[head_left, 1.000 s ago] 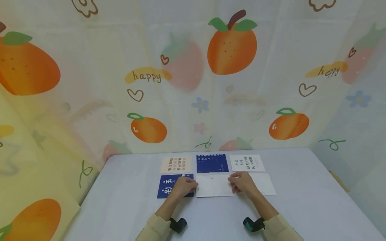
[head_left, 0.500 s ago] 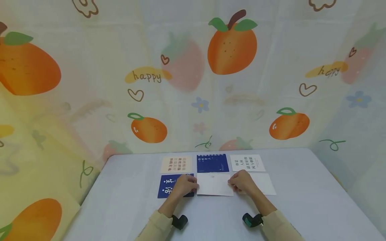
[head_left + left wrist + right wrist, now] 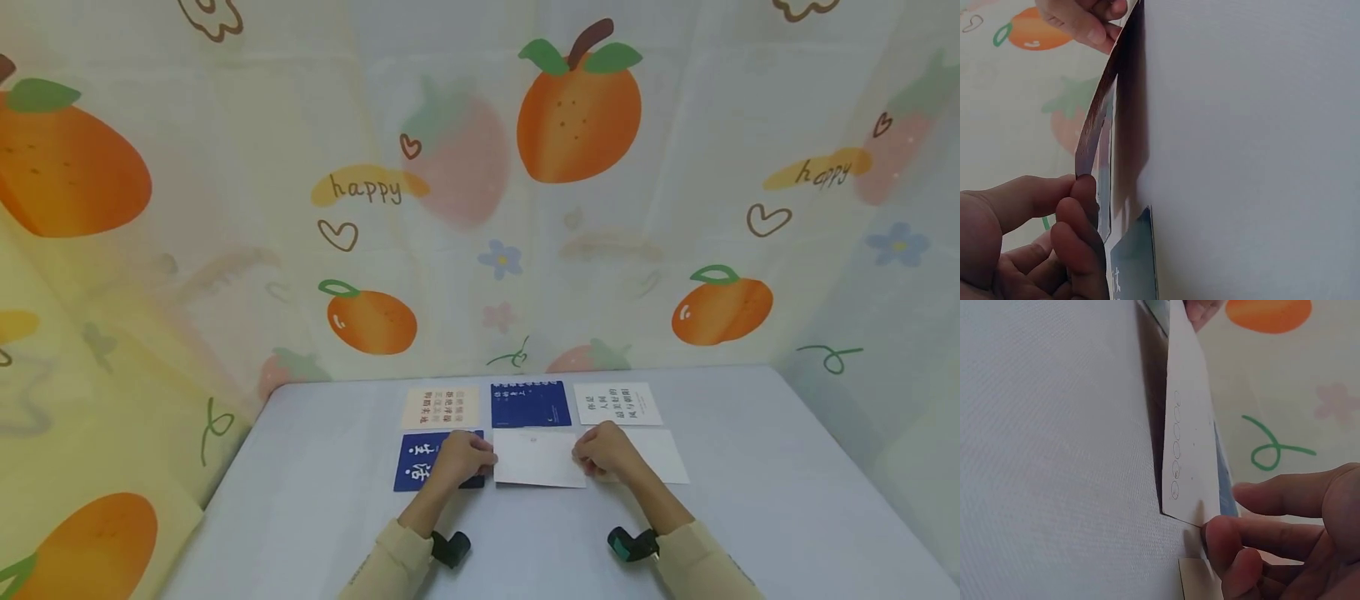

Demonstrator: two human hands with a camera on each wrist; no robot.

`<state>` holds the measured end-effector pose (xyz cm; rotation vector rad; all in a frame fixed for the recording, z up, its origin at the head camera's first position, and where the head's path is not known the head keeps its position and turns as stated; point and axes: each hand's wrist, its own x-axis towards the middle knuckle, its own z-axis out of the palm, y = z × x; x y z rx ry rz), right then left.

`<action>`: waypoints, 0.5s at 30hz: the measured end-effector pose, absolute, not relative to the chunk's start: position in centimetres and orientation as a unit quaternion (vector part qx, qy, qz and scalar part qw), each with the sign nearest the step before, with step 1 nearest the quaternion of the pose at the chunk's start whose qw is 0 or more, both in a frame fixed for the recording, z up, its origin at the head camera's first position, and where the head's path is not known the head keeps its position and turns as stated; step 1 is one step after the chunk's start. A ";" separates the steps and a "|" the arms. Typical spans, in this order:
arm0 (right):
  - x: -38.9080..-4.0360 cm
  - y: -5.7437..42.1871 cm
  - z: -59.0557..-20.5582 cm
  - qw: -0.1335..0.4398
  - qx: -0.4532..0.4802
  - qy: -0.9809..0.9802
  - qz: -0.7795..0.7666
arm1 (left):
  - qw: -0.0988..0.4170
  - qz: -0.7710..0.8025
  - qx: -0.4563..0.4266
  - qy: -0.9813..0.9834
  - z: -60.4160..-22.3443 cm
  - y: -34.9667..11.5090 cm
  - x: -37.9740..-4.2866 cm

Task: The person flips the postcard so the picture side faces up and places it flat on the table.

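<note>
A white postcard (image 3: 538, 458) with a row of small circles lies in the middle of the near row, its near edge lifted over a shadow in both wrist views. My left hand (image 3: 465, 458) pinches its left edge between thumb and fingers, reaching across a blue card (image 3: 414, 468) with white characters. At the right edge is my right hand (image 3: 607, 450). One of its fingertips touches the postcard's corner in the right wrist view, while thumb and forefinger stand apart with a gap showing. Another white card (image 3: 663, 457) is partly covered by the right hand.
Behind, in the far row, lie a cream card (image 3: 441, 408) with characters, a dark blue card (image 3: 531, 404) and a white card (image 3: 617, 404) with black characters. All rest on a white-covered table (image 3: 315, 500). A fruit-patterned cloth (image 3: 450, 283) hangs behind it.
The postcard has slid slightly away from me, toward the dark blue card, with both hands following. Its near edge shows more tilt. The other cards keep their places.
</note>
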<state>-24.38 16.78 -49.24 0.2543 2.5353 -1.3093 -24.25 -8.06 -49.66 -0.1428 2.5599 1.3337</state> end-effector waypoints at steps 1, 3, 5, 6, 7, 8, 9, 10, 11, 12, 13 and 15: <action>-24.4 16.8 -49.3 0.138 0.090 0.877 -0.451 | 0.127 0.457 -0.049 0.879 -49.7 -8.1 -24.3; -24.4 16.9 -49.3 0.138 0.094 0.878 -0.449 | 0.131 0.457 -0.054 0.878 -49.7 -8.1 -24.2; -24.4 17.1 -49.4 0.138 0.094 0.878 -0.448 | 0.135 0.461 -0.058 0.875 -49.7 -8.2 -24.2; -24.5 17.2 -49.5 0.137 0.093 0.879 -0.448 | 0.137 0.463 -0.059 0.874 -49.7 -8.2 -24.2; -24.5 17.3 -49.5 0.136 0.091 0.879 -0.449 | 0.139 0.466 -0.060 0.872 -49.7 -8.2 -24.2; -24.5 17.3 -49.5 0.135 0.090 0.878 -0.450 | 0.141 0.469 -0.061 0.869 -49.6 -8.3 -24.2; -24.6 17.4 -49.5 0.134 0.088 0.878 -0.451 | 0.142 0.473 -0.060 0.868 -49.6 -8.3 -24.1; -24.6 17.4 -49.6 0.132 0.087 0.878 -0.452 | 0.142 0.475 -0.058 0.866 -49.6 -8.4 -24.1; -24.6 17.5 -49.6 0.130 0.084 0.879 -0.452 | 0.142 0.477 -0.055 0.865 -49.6 -8.4 -24.1; -24.6 17.5 -49.6 0.129 0.084 0.878 -0.453 | 0.143 0.479 -0.052 0.865 -49.7 -8.5 -24.1; -24.6 17.5 -49.6 0.128 0.085 0.877 -0.455 | 0.142 0.480 -0.048 0.864 -49.7 -8.5 -24.1; -24.6 17.6 -49.7 0.128 0.087 0.875 -0.459 | 0.141 0.483 -0.043 0.863 -49.8 -8.6 -24.1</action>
